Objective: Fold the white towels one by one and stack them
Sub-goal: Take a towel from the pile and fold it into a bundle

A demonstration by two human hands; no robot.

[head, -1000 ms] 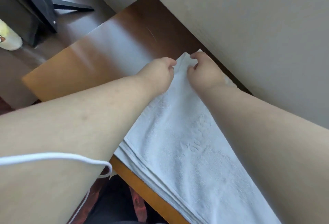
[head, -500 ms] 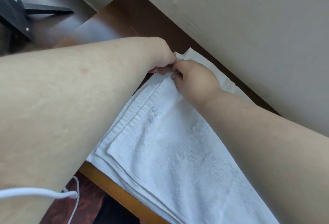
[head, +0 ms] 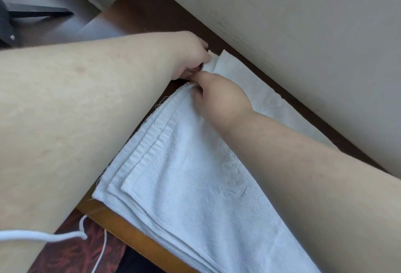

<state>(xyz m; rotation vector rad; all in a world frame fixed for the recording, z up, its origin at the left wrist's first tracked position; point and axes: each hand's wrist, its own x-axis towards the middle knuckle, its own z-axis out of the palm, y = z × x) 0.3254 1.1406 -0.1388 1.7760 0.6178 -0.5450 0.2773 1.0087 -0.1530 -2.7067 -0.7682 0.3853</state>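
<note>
**Both hands at the far corner of the towel**

Your left hand (head: 191, 55) and right hand (head: 219, 97) meet at the far corner of the white towel (head: 195, 186), close to the wall (head: 303, 34). Your right grip is clamped on the top layer's corner, fingers curled down over the hem. Your left grip pinches a small raised flap of cloth just beyond the right one, though the fingertips are mostly hidden behind the hand.

From that grip, the towel runs back toward you along the bench (head: 134, 12), lying flat in several layers whose hemmed edges step out one beneath another on the left side. A thinner strip of the towel lies to the right of your right grip, between it and the wall. An embossed pattern shows on the top layer, nearer to you than the grip. The towel's near corner reaches the bench's front edge. A white cord (head: 43, 237) hangs below your left forearm.
</note>
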